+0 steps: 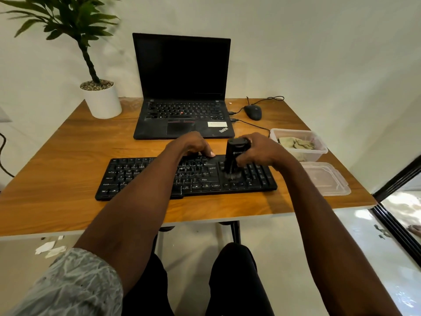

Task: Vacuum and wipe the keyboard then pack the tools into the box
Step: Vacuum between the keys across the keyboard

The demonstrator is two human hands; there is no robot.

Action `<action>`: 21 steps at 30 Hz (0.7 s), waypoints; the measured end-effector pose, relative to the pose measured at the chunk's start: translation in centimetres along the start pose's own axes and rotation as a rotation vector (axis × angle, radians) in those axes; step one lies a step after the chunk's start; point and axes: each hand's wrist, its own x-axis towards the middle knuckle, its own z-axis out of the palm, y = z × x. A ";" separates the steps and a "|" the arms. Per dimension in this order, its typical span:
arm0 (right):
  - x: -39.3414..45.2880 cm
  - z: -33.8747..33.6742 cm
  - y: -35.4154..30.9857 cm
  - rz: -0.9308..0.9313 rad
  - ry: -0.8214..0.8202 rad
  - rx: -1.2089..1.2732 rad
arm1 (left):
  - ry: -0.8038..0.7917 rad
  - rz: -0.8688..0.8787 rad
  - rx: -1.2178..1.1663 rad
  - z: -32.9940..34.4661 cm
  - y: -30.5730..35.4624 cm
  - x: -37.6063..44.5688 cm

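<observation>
The right hand [262, 149] clamps the upright vacuum [235, 156] on the keyboard [159, 176], brush down near its right end to lift dust; the left hand [193, 144], fingers spread, steadies its far edge; the box [319, 142] waits beside that end.

Right hand [262, 150] gripping vacuum [234, 156] upright on keyboard [182, 176], left hand [193, 144] steadying

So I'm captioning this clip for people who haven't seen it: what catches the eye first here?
The two bare arms reaching in: the right hand holds a small black vacuum upright on the right end of the keyboard, and the left hand rests on its far edge. Behind stands an open laptop with a dark screen, and a clear box with a cloth sits at right.
</observation>
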 end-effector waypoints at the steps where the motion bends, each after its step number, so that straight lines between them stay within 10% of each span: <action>1: 0.6 0.0 0.2 -0.002 0.122 -0.016 | -0.004 0.010 0.011 0.0 0.2 0.0; 13: 1.1 0.0 2.7 0.261 0.722 -0.204 | 0.082 0.056 0.202 1.7 0.9 0.5; 21: 1.6 -0.2 1.7 0.313 0.666 -0.177 | 0.083 0.035 0.188 3.0 1.1 2.4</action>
